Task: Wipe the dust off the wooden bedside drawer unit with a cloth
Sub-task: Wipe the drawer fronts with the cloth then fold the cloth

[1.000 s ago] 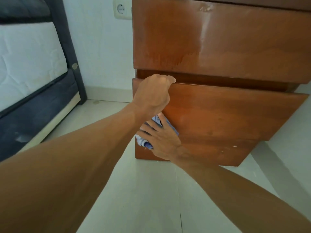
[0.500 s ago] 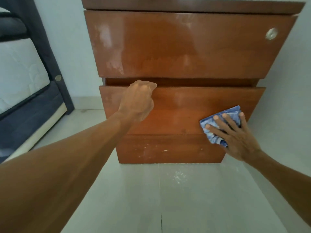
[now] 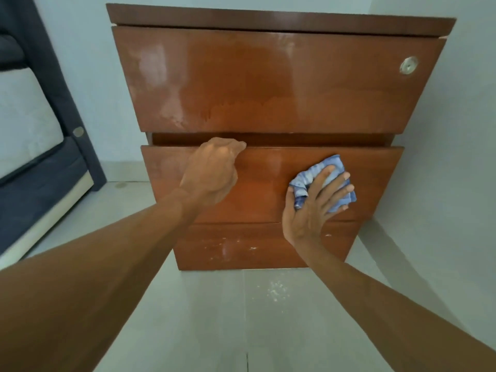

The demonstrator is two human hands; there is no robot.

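Far to the left of the left hand, a dark bed frame point(image 3: 67, 108) with a pale mattress point(image 3: 24, 122) stands against the wall, its base meeting the light tiled floor point(image 3: 214, 318). A small round metal fitting point(image 3: 78, 131) sits on the frame's post.

The left hand point(image 3: 212, 170) is clenched over the top edge of the middle drawer point(image 3: 257, 183), fingers hooked into the dark gap above it, the forearm running back toward the lower left corner of the view. Above this hand is the top drawer point(image 3: 268, 81) of the wooden bedside drawer unit point(image 3: 279, 20), whose glossy front carries pale hazy patches toward its left side. Below the hand is the bottom drawer point(image 3: 241, 245), marked with small white specks, and the unit rests on the floor.

Right of the left hand, on the same middle drawer front, the right hand point(image 3: 311, 208) presses a crumpled blue cloth point(image 3: 319, 181) flat against the wood, fingers spread over it and the thumb tucked at its left edge. The cloth shows above and to the right of the fingers. Below this hand, a scatter of white dust point(image 3: 273, 289) lies on the tile just in front of the unit.

Up and to the right of the right hand, a round pale lock point(image 3: 408, 65) is set near the top drawer's right end. A pale wall point(image 3: 442, 130) rises beside the unit.
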